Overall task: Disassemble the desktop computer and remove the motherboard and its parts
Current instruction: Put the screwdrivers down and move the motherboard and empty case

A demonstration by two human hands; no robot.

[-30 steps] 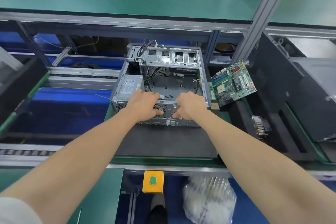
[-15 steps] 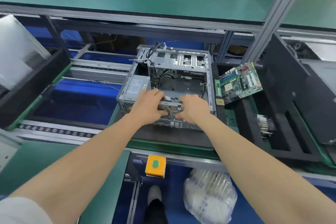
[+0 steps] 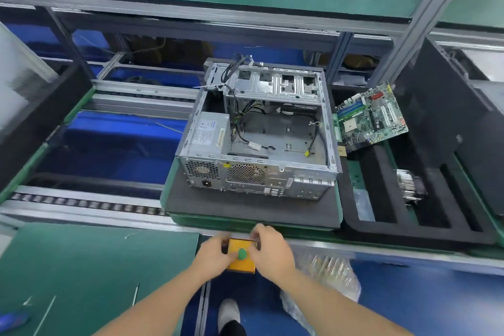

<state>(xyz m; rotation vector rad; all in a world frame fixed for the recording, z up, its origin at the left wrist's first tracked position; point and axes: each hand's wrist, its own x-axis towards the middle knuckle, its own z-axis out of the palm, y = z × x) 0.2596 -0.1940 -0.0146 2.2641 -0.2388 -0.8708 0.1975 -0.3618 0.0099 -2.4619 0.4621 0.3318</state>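
The motherboard [image 3: 372, 117] has been taken out and is propped in the tray [image 3: 409, 237], ahead and right of the hands. In the case [image 3: 272, 142] straight ahead, the power supply [image 3: 208, 131] and cables [image 3: 240, 117] are left (likely the remaining work). The left hand [image 3: 215, 255] and right hand [image 3: 270, 249] are set against the button box [image 3: 241, 264]; whether it is gripped cannot be told.

Left hand [image 3: 215, 255], right hand [image 3: 272, 252] touch sides of yellow button box [image 3: 240, 265]; open computer case [image 3: 259, 131] beyond; motherboard [image 3: 372, 117] right.

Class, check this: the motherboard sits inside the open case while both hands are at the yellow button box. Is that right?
No: the head view shows the motherboard outside the case, leaning in the black tray to its right. The rest holds.
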